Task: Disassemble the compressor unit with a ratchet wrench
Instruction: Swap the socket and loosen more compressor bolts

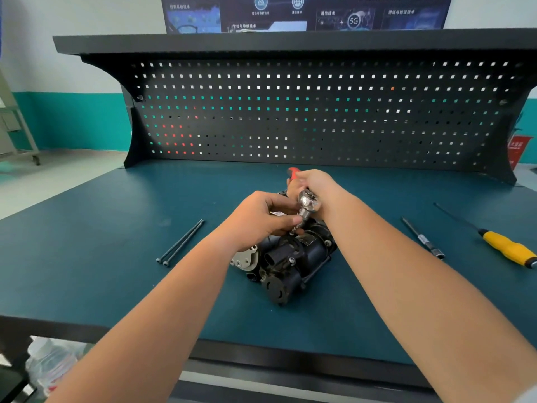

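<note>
The black compressor unit (293,257) lies on the blue-green bench top (116,242), with a silver end plate (245,258) at its left. My right hand (312,181) grips the red-handled ratchet wrench (308,203), whose chrome head points down at the top of the unit. My left hand (261,216) pinches the socket just below the wrench head, over the unit. The bolt under the socket is hidden by my fingers.
Two long black bolts (180,242) lie side by side left of the unit. To the right lie a thin dark extension bar (422,238) and a yellow-handled screwdriver (505,247). A black pegboard (305,112) closes off the back of the bench.
</note>
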A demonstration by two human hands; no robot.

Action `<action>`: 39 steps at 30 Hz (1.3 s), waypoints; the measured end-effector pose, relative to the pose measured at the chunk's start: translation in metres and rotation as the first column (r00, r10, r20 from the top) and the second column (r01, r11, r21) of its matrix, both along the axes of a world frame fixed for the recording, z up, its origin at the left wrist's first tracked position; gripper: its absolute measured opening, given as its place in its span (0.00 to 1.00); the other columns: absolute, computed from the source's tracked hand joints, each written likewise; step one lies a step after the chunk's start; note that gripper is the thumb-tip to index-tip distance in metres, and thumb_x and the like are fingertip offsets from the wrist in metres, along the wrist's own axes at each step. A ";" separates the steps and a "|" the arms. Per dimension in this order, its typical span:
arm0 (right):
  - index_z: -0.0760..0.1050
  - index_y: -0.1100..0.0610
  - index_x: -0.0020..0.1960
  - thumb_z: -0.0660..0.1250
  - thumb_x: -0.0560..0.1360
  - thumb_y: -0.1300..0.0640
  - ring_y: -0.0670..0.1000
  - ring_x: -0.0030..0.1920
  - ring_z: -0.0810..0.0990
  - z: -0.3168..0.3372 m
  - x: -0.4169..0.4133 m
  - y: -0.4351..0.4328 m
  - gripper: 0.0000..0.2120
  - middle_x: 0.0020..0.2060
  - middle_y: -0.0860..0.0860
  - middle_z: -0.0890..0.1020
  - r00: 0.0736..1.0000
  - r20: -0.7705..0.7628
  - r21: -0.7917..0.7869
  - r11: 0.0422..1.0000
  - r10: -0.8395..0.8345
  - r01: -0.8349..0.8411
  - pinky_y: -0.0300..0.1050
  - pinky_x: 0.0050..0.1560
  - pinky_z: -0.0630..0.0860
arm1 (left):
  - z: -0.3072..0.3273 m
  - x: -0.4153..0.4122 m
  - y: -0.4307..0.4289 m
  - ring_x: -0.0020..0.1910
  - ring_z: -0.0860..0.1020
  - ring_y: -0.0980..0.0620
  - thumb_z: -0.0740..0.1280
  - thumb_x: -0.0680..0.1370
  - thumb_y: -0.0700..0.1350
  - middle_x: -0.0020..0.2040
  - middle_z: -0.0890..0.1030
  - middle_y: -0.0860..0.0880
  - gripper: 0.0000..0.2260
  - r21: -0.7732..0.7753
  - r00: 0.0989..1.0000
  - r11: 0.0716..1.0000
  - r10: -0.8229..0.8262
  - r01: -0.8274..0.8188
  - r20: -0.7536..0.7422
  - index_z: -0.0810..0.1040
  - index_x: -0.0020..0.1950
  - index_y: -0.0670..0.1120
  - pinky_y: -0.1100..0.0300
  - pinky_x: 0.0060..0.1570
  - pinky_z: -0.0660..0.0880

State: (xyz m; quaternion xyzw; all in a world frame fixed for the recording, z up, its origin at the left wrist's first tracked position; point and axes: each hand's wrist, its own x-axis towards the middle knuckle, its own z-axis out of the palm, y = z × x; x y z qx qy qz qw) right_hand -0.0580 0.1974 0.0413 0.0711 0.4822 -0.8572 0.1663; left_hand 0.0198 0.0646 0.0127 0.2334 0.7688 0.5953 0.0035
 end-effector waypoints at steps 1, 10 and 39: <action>0.67 0.61 0.38 0.55 0.81 0.57 0.44 0.14 0.66 -0.001 -0.003 -0.002 0.14 0.17 0.48 0.68 0.996 0.078 -0.088 0.995 0.048 -0.041 0.32 0.15 0.62 | -0.001 -0.001 0.000 0.41 0.84 0.49 0.69 0.74 0.34 0.42 0.84 0.54 0.10 -0.006 1.000 1.000 0.012 -0.012 -0.006 0.82 0.45 0.50 0.58 0.48 0.80; 0.67 0.60 0.37 0.55 0.81 0.54 0.41 0.15 0.62 0.014 0.017 -0.011 0.16 0.17 0.46 0.64 0.952 0.042 -0.139 0.945 0.303 -0.295 0.29 0.16 0.57 | -0.004 -0.004 -0.002 0.43 0.84 0.45 0.72 0.72 0.37 0.43 0.84 0.52 0.10 -0.020 0.999 0.999 0.041 -0.041 -0.016 0.84 0.42 0.53 0.52 0.52 0.79; 0.69 0.57 0.47 0.70 0.74 0.57 0.40 0.21 0.69 -0.076 0.147 0.127 0.09 0.21 0.46 0.73 0.881 -0.329 0.322 0.837 -0.339 0.442 0.33 0.21 0.64 | -0.085 0.096 0.117 0.39 0.81 0.58 0.73 0.69 0.35 0.39 0.83 0.53 0.34 0.201 0.988 0.970 0.147 -0.136 -0.043 0.67 0.65 0.65 0.70 0.44 0.75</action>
